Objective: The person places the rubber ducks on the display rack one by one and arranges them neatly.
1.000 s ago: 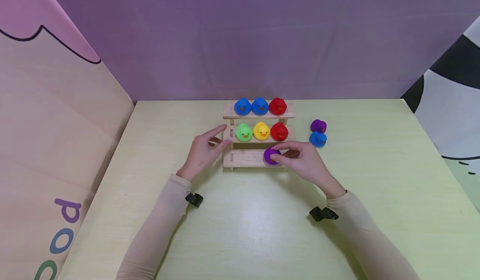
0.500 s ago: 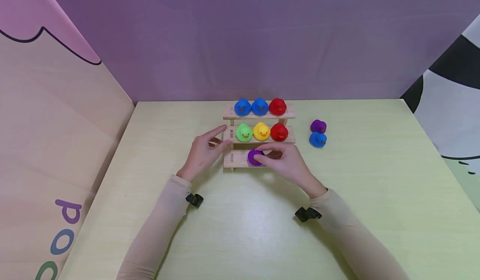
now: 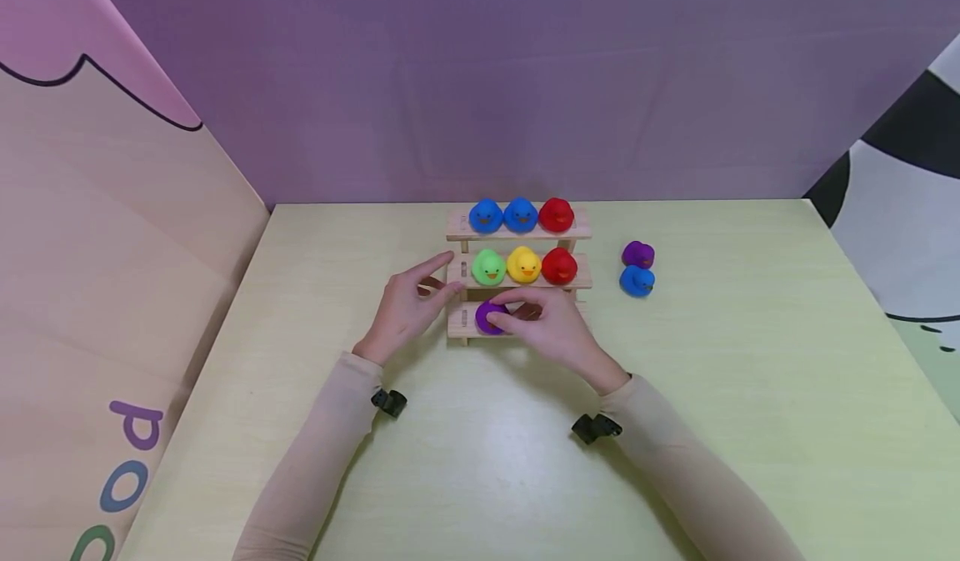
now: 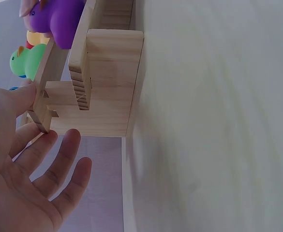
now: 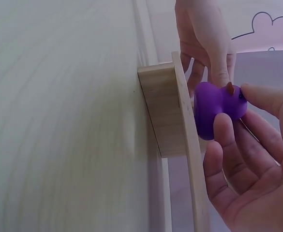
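Note:
A three-step wooden rack [image 3: 463,271] stands on the table with toy ducks along its steps. My left hand [image 3: 408,307] holds the left end of the middle step between thumb and finger; its other fingers are spread in the left wrist view. At the bottom step's left part, my right hand [image 3: 551,328] pinches a purple rubber duck [image 5: 209,108] by thumb and fingertips. The duck's base is right at the plank in the right wrist view. Behind it on the middle step sit a green duck [image 3: 489,267], a yellow duck [image 3: 523,264] and a red duck [image 3: 559,267].
Two blue ducks, one the left blue duck [image 3: 486,216], and another red duck [image 3: 557,215] line the top step. Right of the rack, a second purple duck [image 3: 638,253] and a blue duck [image 3: 637,281] lie on the table [image 3: 480,478]. A purple backdrop [image 3: 510,77] rises behind.
My right hand has moved left along the bottom step with the purple duck, from its right part to its left part. My left hand has stayed at the rack's left end.

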The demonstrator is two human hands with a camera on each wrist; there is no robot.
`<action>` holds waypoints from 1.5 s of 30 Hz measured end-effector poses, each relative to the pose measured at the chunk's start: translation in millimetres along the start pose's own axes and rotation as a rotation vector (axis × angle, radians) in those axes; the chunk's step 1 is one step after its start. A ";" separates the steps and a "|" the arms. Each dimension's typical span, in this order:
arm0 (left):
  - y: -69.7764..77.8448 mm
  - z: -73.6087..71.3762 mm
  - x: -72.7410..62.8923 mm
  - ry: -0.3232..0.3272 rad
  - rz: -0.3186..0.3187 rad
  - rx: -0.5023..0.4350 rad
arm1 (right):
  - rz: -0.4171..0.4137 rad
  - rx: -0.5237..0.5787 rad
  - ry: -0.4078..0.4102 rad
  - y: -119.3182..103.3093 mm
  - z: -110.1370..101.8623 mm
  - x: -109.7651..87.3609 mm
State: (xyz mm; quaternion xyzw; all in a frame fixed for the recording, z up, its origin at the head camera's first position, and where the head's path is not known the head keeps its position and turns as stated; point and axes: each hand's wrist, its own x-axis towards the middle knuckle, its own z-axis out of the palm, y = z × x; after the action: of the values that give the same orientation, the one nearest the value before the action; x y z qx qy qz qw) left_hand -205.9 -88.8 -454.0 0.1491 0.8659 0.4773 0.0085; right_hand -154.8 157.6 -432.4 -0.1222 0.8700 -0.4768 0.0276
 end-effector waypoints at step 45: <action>-1.9 0.1 -0.9 0.007 0.018 -0.017 | -0.009 0.039 0.063 23.7 -22.1 -12.0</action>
State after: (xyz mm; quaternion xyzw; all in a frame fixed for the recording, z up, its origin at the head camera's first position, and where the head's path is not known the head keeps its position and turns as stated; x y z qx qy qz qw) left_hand -205.5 -89.9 -455.7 0.1550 0.8605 0.4853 0.0026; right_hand -151.2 190.9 -441.0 -0.1106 0.8604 -0.4974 0.0002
